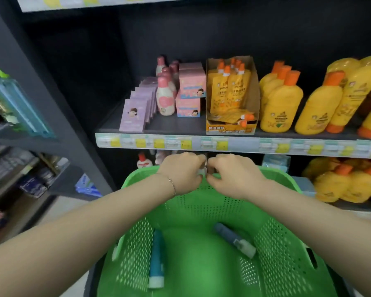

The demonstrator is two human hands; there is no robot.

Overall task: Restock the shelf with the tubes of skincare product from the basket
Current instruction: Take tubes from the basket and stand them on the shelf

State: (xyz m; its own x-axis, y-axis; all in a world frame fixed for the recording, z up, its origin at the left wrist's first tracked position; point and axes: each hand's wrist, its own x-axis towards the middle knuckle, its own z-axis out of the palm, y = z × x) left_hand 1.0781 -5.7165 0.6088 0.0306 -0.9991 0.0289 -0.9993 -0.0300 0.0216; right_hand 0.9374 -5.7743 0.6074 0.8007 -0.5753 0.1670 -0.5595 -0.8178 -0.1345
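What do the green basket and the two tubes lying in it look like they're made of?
Green basket: moulded plastic, semi-matte; perforated walls, uniform colour. Teal tube: likely soft plastic, smooth satin body, pale cap. Blue-grey tube: probably the same, with a pale cap; blur leaves the finish uncertain.

1. A teal tube (156,254), white cap nearest me, lies lengthwise by the left wall of the green perforated basket (274,243).
2. A blue-grey tube (227,232) lies slantwise on the right, its pale cap towards the near-right wall.
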